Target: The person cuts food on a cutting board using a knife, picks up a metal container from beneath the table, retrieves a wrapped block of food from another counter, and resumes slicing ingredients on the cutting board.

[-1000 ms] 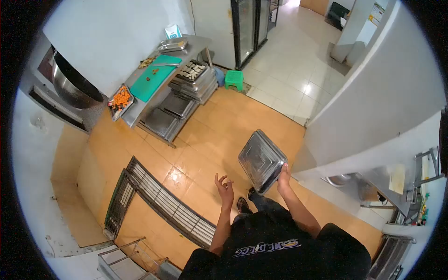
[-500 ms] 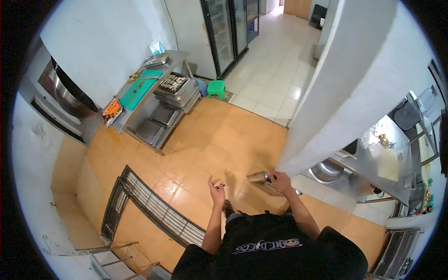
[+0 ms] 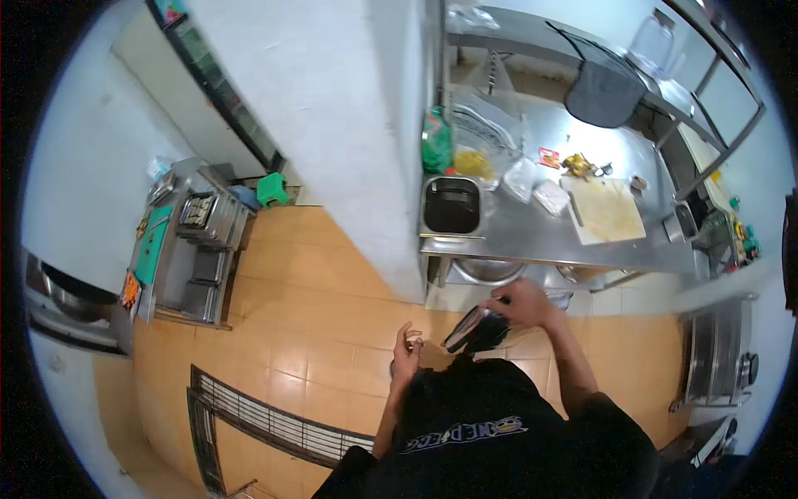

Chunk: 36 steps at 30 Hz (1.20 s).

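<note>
My right hand (image 3: 525, 303) is wrapped round the edge of a metal tray (image 3: 467, 329), which hangs tilted, nearly edge-on, in front of my body. Part of the tray is hidden behind my hand and the black shirt. To the left, above the orange floor, my left hand (image 3: 406, 349) is held up with its fingers apart and nothing in it. Beyond the tray stands a steel table (image 3: 532, 237) bearing a dark-filled square pan (image 3: 451, 208), a cutting board (image 3: 605, 213) with a knife, white packages (image 3: 551, 196) and a green bag (image 3: 435, 143).
A white wall column (image 3: 332, 125) rises at the centre. At the left stands a second table with a green board (image 3: 152, 245) and stacked trays (image 3: 199, 212). A green stool (image 3: 272, 190) is by the fridge. Metal grilles (image 3: 274, 420) lie lower left; a rack (image 3: 719, 353) stands right.
The view has turned right, bringing the steel table to the front. The tray, earlier broad-side up, has dropped lower and now hangs nearly edge-on in my right hand. My left hand remains empty.
</note>
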Motion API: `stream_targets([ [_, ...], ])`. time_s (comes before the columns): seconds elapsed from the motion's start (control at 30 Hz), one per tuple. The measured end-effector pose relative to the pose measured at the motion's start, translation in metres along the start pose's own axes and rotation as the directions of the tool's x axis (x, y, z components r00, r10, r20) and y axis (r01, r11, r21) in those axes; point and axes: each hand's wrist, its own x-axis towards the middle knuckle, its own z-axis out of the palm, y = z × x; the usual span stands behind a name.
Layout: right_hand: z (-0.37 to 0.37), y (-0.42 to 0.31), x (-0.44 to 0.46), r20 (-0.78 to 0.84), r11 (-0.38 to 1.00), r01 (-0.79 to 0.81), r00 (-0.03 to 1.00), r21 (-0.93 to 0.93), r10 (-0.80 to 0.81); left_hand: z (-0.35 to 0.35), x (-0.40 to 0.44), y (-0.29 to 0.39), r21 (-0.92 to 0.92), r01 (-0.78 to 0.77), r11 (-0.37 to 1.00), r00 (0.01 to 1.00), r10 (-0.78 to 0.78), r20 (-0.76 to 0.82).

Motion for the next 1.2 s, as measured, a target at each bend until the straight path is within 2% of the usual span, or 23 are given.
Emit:
stream_targets([
  [0.13, -0.090, 0.000, -0.050, -0.132, 0.993, -0.093, 0.986, 0.074, 0.102, 0.017, 0.020, 0.010, -0.013, 0.003, 1.000, 0.999, -0.002, 0.045],
  [0.2, -0.116, 0.017, -0.078, -0.402, 1.000, 0.017, 0.915, 0.004, -0.014, 0.025, 0.030, 0.010, 0.045, -0.011, 0.999, 0.990, 0.004, 0.144],
  [0.23, -0.130, 0.017, -0.094, -0.416, 1.000, -0.001, 0.909, 0.013, 0.006, 0.029, 0.039, 0.016, 0.101, -0.037, 0.994, 0.976, 0.015, 0.217],
  [0.3, -0.160, 0.012, -0.128, -0.534, 0.970, -0.241, 0.817, 0.024, 0.216, 0.048, 0.050, 0.030, 0.085, -0.033, 0.996, 0.953, 0.006, 0.302],
  [0.37, -0.182, 0.015, -0.155, -0.788, 0.968, -0.248, 0.600, -0.022, 0.136, 0.074, 0.066, 0.054, 0.127, -0.074, 0.989, 0.866, 0.001, 0.501],
  [0.43, -0.213, 0.032, -0.178, -0.838, 0.942, -0.335, 0.521, -0.025, 0.163, 0.107, 0.077, 0.073, 0.078, -0.088, 0.993, 0.825, 0.029, 0.564],
  [0.5, -0.239, 0.057, -0.191, -0.922, 0.902, -0.431, 0.364, -0.042, 0.131, 0.141, 0.087, 0.091, 0.079, -0.224, 0.971, 0.769, 0.126, 0.626],
  [0.57, -0.263, 0.076, -0.188, -0.958, 0.893, -0.449, 0.257, -0.005, 0.124, 0.173, 0.090, 0.109, 0.089, -0.219, 0.972, 0.777, 0.118, 0.619],
  [0.6, -0.271, 0.093, -0.185, -0.974, 0.909, -0.412, 0.224, -0.061, 0.036, 0.190, 0.093, 0.113, 0.030, -0.187, 0.982, 0.802, 0.135, 0.581],
  [0.63, -0.277, 0.114, -0.180, -0.974, 0.911, -0.406, 0.226, -0.073, 0.022, 0.211, 0.097, 0.112, -0.038, -0.155, 0.987, 0.832, 0.151, 0.534],
  [0.7, -0.286, 0.160, -0.165, -0.954, 0.842, -0.455, 0.203, -0.291, -0.221, 0.248, 0.101, 0.111, -0.020, -0.164, 0.986, 0.856, 0.152, 0.494],
  [0.77, -0.283, 0.200, -0.152, -0.897, 0.810, -0.408, 0.321, -0.421, -0.304, 0.283, 0.104, 0.111, -0.035, -0.142, 0.989, 0.906, 0.144, 0.399],
  [0.83, -0.261, 0.246, -0.142, -0.832, 0.771, -0.347, 0.376, -0.534, -0.407, 0.319, 0.102, 0.110, -0.162, -0.115, 0.980, 0.930, 0.163, 0.331],
  [0.97, -0.188, 0.303, -0.150, -0.753, 0.857, -0.189, 0.589, -0.480, -0.293, 0.374, 0.086, 0.109, -0.124, -0.042, 0.991, 0.959, 0.075, 0.273],
  [1.03, -0.146, 0.337, -0.159, -0.733, 0.919, -0.104, 0.640, -0.381, -0.232, 0.395, 0.090, 0.115, -0.120, -0.051, 0.991, 0.971, 0.077, 0.225],
  [1.1, -0.125, 0.362, -0.165, -0.681, 0.906, -0.180, 0.718, -0.383, -0.145, 0.407, 0.082, 0.114, -0.159, -0.015, 0.987, 0.984, 0.042, 0.173],
  [1.2, -0.114, 0.390, -0.161, -0.641, 0.944, -0.097, 0.755, -0.317, -0.137, 0.426, 0.091, 0.123, -0.152, -0.020, 0.988, 0.990, 0.041, 0.134],
])
